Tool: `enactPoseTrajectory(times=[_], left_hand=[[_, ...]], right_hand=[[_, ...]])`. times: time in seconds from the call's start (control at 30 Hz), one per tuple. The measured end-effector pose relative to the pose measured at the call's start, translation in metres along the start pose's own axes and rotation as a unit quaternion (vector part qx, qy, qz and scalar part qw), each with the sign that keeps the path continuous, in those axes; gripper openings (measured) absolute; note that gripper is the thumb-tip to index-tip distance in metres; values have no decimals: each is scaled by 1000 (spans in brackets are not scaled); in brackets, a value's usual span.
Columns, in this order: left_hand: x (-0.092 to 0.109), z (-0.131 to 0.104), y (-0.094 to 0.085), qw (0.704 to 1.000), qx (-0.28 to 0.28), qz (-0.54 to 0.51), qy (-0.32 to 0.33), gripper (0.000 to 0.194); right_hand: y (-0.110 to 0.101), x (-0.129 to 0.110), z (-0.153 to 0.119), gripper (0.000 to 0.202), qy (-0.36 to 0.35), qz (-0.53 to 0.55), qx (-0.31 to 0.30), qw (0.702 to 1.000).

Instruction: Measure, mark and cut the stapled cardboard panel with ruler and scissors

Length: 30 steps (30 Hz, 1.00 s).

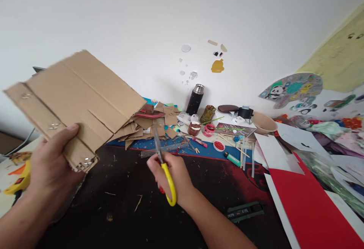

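Note:
My left hand [54, 162] grips a creased piece of cardboard [82, 93] by its lower left edge, thumb on the face. The sheet is raised and tilted, with a slit near its middle and shiny spots along the gripped strip. In my right hand [173, 173] is a pair of scissors [169, 184] with yellow handles. Their blades point up and away and look closed, a little blurred. A gap separates the scissors from the cardboard. Behind the blades lies a pile of cardboard scraps [136, 129].
A utility knife [246, 212] lies on the dark mat [127, 211]. Farther back stand a black thermos [195, 99], paint pots [209, 129] and a beige bowl [263, 122]. A red sheet [307, 199] covers the right side. A yellow tool [19, 180] sits at far left.

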<state>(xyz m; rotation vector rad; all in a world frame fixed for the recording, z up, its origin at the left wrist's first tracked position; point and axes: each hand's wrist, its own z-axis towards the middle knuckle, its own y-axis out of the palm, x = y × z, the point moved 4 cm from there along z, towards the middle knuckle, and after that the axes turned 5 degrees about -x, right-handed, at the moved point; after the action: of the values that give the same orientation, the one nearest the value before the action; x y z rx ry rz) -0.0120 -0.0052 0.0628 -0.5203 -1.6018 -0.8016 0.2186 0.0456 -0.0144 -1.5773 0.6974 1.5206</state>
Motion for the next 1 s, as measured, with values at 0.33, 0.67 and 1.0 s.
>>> enactPoseTrajectory(times=[0.33,0.67,1.0], left_hand=[[-40,-5,10,980,-134,14,-150,52],[-50,-15,21,960,-233,28,-156,51],[-47,-27,28,928,-333,120,-120,35]], right_hand=[[-42,-2,17,75,-5,215,59,975],[-45,11,22,53,30,238,58,969],[-47,18,25,48,44,238,66,968]])
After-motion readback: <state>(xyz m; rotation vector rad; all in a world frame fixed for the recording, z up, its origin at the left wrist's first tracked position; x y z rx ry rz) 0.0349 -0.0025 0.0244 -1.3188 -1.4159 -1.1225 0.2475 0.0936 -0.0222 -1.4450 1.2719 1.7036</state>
